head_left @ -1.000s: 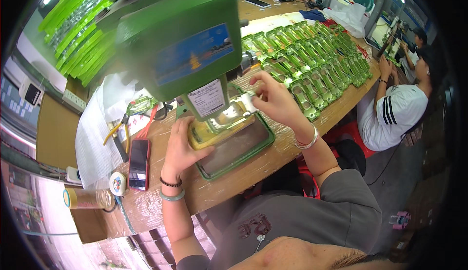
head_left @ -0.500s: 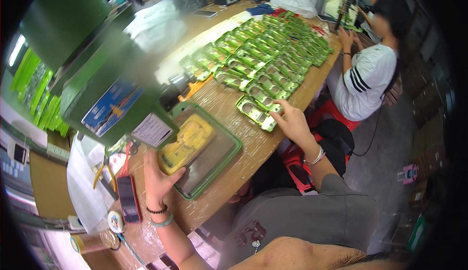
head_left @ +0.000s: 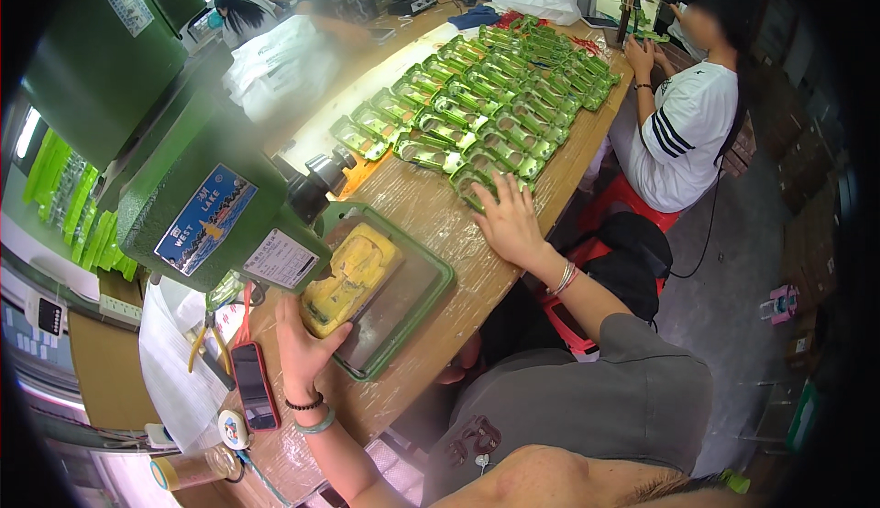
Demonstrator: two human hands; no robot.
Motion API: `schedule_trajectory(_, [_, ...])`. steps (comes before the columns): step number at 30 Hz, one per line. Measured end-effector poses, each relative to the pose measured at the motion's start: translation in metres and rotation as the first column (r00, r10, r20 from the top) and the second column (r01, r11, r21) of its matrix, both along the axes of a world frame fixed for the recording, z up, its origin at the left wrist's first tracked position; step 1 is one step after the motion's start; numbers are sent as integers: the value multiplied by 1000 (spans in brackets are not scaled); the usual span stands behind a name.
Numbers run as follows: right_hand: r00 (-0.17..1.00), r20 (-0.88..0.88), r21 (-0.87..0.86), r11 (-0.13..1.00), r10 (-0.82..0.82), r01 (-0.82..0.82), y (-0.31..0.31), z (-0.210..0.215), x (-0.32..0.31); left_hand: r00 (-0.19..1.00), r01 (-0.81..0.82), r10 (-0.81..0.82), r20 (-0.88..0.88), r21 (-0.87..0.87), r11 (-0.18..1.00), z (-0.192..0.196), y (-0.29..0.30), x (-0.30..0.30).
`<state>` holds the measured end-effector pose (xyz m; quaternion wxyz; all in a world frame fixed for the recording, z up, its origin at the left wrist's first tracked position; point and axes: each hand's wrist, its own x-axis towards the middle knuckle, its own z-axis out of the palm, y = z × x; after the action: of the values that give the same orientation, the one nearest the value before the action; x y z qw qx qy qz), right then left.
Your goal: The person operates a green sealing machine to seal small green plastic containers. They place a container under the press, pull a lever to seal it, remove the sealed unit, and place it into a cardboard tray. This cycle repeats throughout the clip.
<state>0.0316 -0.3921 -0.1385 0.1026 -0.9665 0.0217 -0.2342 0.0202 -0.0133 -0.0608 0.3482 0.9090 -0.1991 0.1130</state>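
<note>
My left hand (head_left: 304, 347) rests at the near left side of a yellow block (head_left: 356, 274), thumb out along its edge and fingers extended. The block has a worn, recessed top and sits on the green-rimmed metal base (head_left: 446, 279) of a green bench machine (head_left: 206, 205). Part of the fingers is hidden beside the block. Over the near end of the rows of green plastic housings (head_left: 518, 146), my right hand (head_left: 513, 226) reaches with fingers spread. Its fingertips touch or hover over the nearest housing (head_left: 469, 184), partly covering it.
Left of the base lie a red-edged phone (head_left: 255, 387), yellow-handled pliers (head_left: 197, 347) and a small round white device (head_left: 234, 429). A clear jar (head_left: 194, 468) is at the table's corner. A seated co-worker (head_left: 692, 123) is at the right; plastic bags (head_left: 284, 68) lie behind the machine.
The green housing held in my right hand has moved away from me to the end of the rows, and the fingers have spread. My left hand stays by the yellow block. The view has shifted slightly.
</note>
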Motion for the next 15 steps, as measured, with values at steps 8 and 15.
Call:
schedule_trajectory(8, [998, -58, -92, 995, -31, 26, -53, 7, 35, 997, -49, 49, -52, 2, 999, -2, 6, -2])
schedule_trajectory(15, [992, -2, -243, 962, 128, -125, -110, -4, 64, 913, -275, 264, 310, -8, 961, 3, -2, -91])
